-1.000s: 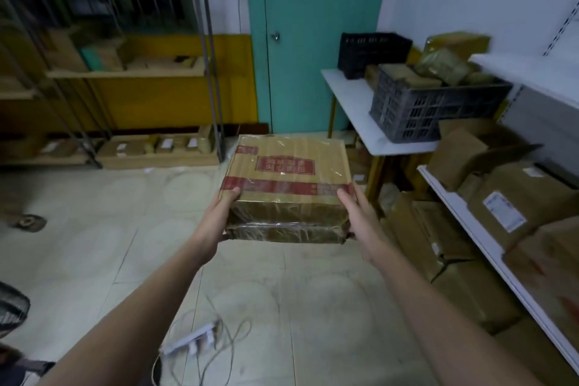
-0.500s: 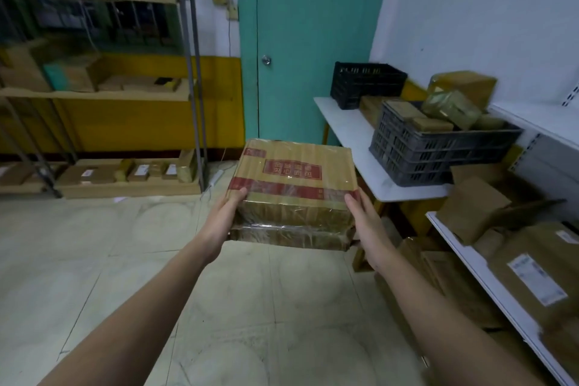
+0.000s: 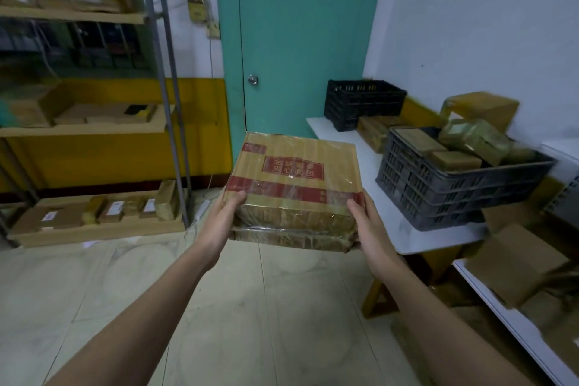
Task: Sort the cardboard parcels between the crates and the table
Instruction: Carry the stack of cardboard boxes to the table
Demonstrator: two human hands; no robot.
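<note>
Since half a second ago, the white table (image 3: 388, 222) and its crates have come nearer to me, and the parcel sits a little lower in view. I hold a stack of two cardboard parcels (image 3: 294, 188) in the air above the floor, just left of the table edge. The left hand (image 3: 224, 222) grips its left side, thumb on top; the right hand (image 3: 368, 229) grips the right side the same way. On the table the grey crate (image 3: 451, 185) holds several wrapped parcels, and the black crate (image 3: 363, 103) stands behind it, near the teal door (image 3: 300, 41).
</note>
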